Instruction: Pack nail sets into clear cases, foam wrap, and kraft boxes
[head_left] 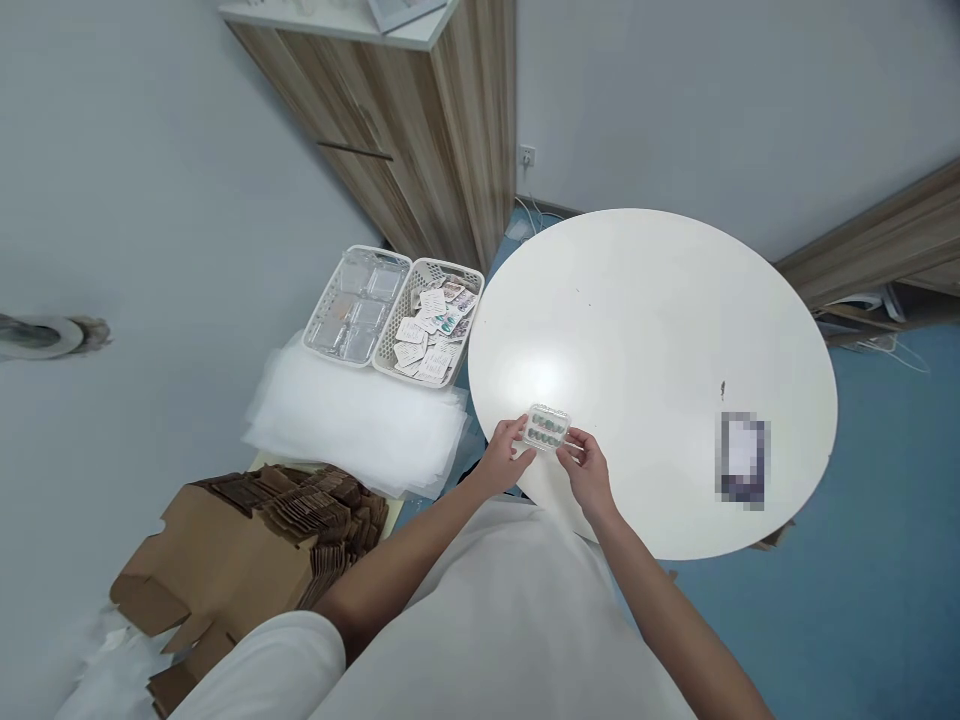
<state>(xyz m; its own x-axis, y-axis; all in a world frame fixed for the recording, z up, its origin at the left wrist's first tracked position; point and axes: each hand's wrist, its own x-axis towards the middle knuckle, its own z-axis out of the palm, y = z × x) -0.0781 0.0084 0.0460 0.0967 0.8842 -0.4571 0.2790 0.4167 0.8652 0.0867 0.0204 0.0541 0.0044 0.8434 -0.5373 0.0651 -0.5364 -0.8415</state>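
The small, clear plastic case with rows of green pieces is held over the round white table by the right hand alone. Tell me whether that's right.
Wrong on the hands: the head view shows the small, clear plastic case held between the left hand and the right hand. It is over the round white table, as you said.

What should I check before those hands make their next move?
1. Case held on both sides: ok, left hand and right hand grip it.
2. Case filled: ok, green pieces show in two rows.
3. Case lid fully shut: cannot tell, too small.
4. Table space beyond the case: ok, broad bare surface.
5. Cards gathered: ok, inside a basket.
6. Cards neatly stacked: not ok, loosely jumbled.
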